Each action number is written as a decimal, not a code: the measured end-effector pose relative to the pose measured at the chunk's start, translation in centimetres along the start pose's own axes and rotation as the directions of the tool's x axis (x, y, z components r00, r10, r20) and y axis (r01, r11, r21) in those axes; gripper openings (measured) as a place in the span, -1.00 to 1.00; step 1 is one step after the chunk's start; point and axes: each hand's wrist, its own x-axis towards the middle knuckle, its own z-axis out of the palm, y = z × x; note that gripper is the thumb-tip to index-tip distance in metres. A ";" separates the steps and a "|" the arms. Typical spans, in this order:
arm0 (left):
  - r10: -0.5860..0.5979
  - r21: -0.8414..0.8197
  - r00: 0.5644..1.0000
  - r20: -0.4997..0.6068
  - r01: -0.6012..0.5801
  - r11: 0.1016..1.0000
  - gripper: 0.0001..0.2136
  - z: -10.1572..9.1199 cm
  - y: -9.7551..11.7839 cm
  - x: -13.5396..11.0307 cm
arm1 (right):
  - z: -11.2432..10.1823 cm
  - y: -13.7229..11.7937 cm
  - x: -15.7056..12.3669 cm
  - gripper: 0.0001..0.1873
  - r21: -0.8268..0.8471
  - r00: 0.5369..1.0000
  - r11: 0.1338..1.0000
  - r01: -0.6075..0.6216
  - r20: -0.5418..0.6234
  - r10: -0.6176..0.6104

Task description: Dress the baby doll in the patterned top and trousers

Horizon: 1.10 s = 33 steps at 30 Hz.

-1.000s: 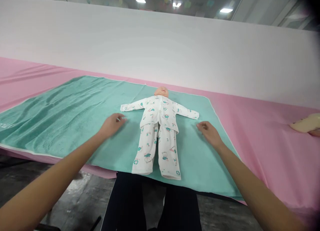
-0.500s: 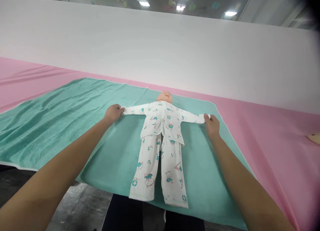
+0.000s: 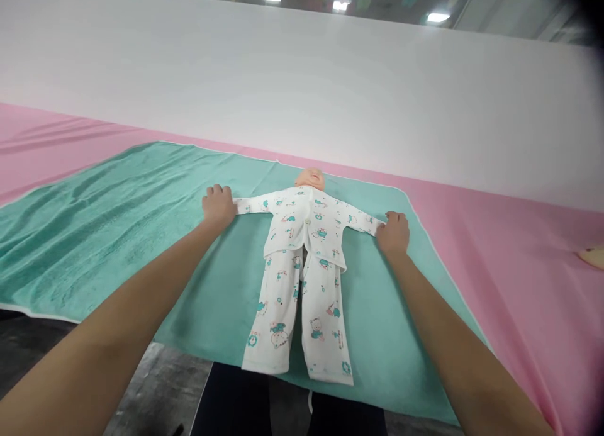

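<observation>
A baby doll lies on its back, its head [image 3: 310, 178] pointing away from me. It wears a white printed baby shirt [image 3: 292, 225], buttoned at the chest, and matching pants [image 3: 274, 310] whose legs reach toward the near edge. Both sleeves are stretched out sideways. My left hand [image 3: 219, 206] is closed around the end of the sleeve on the left, with its fingers curled. At the opposite cuff, my right hand [image 3: 394, 233] is likewise closed over the sleeve end. Both cuffs are hidden by my hands, as are the doll's own hands.
Under the doll spreads a green blanket [image 3: 202, 297], wrinkled on the left, over a pink cloth [image 3: 528, 253]. A white wall [image 3: 302, 90] rises behind. Part of a skin-coloured object [image 3: 592, 257] shows at the right edge. My dark-clad legs [image 3: 231, 401] are below the near edge.
My hands have gone from pinching the cuff tips to wrapping over the sleeve ends. The right hand moved slightly inward, and the right-hand sleeve now slopes down more.
</observation>
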 end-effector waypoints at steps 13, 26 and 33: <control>0.322 -0.192 0.921 0.218 -0.283 0.940 -0.48 1.5 0.9 -1.3 | 1.4 -2.7 -1.0 -0.43 0.206 0.883 0.924 0.322 0.287 -0.371; 0.600 -0.484 0.798 -0.059 -0.549 0.682 -0.52 -4.9 10.2 -12.8 | -8.3 -12.4 -11.4 -0.70 0.358 0.785 0.787 0.503 0.193 -0.589; 0.693 -0.485 0.713 0.106 -0.571 0.662 -0.64 -8.5 7.1 -19.6 | -11.5 -10.7 -13.9 -0.83 0.449 0.748 0.786 0.424 0.316 -0.584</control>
